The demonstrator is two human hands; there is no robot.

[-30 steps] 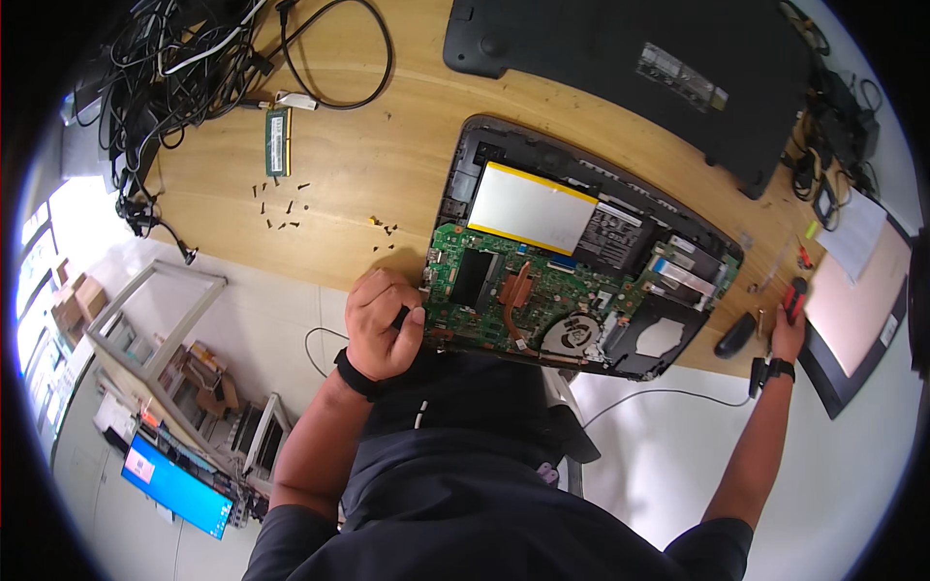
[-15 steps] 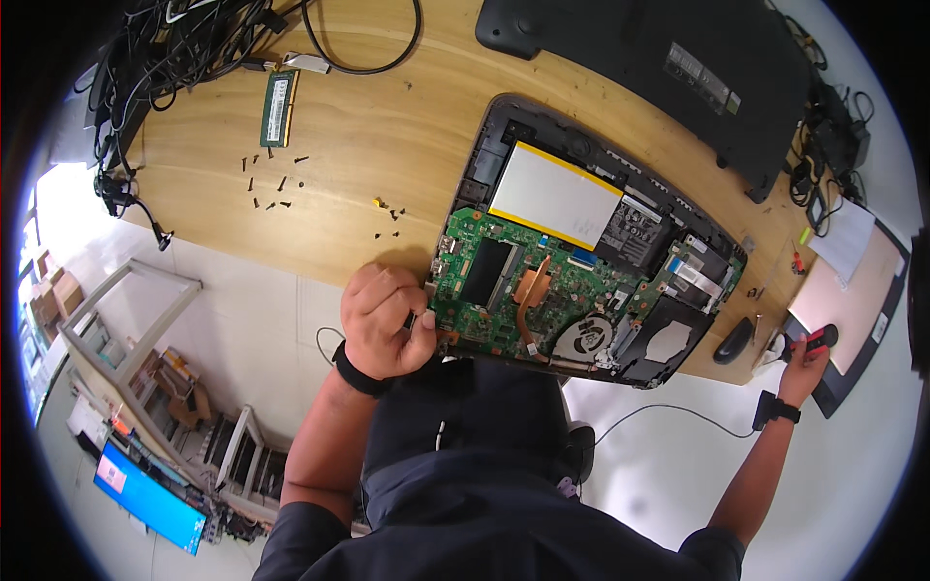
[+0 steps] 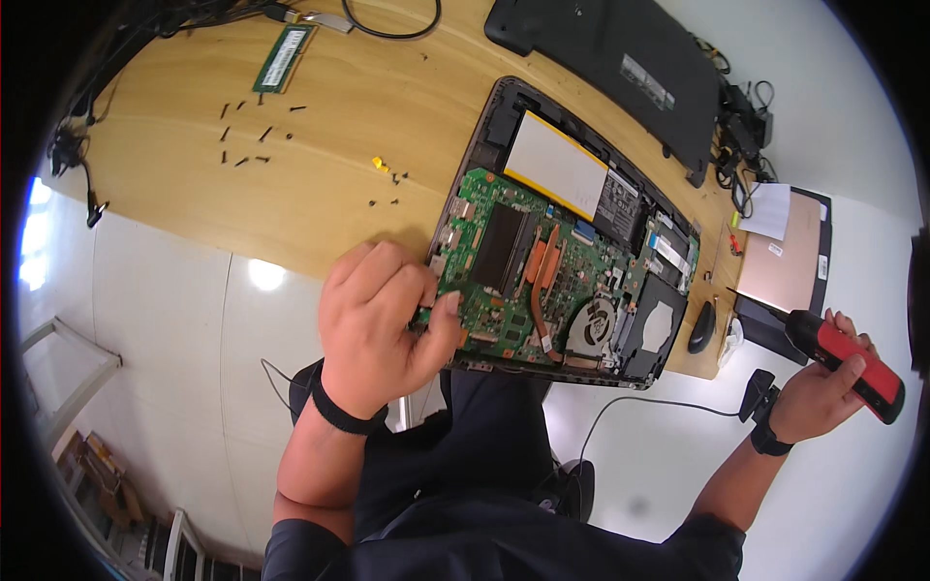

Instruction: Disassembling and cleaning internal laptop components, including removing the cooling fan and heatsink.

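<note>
An open laptop base (image 3: 475, 155) shows its green circuit board (image 3: 484, 329), white-and-yellow battery (image 3: 556, 165), copper heat pipe (image 3: 542, 315) and fan (image 3: 590, 327). My left hand (image 3: 378, 329) is curled closed on its lower-left edge, fingertips partly hidden. My right hand (image 3: 823, 392) grips a red-and-black electric screwdriver (image 3: 851, 358), raised right of the laptop, its thin bit pointing up-left.
Loose screws (image 3: 264, 134) and a memory module (image 3: 284, 59) lie on the wooden desk (image 3: 174, 213). A black bottom cover (image 3: 610, 58), cable bundles (image 3: 736, 126), a mouse (image 3: 701, 329) and a pinkish closed laptop (image 3: 790, 261) surround the work. Cables occupy the upper left.
My right hand has brought the screwdriver rightward and lower in the picture, turning it to show its length. My left hand stays at the laptop's edge. The view has shifted.
</note>
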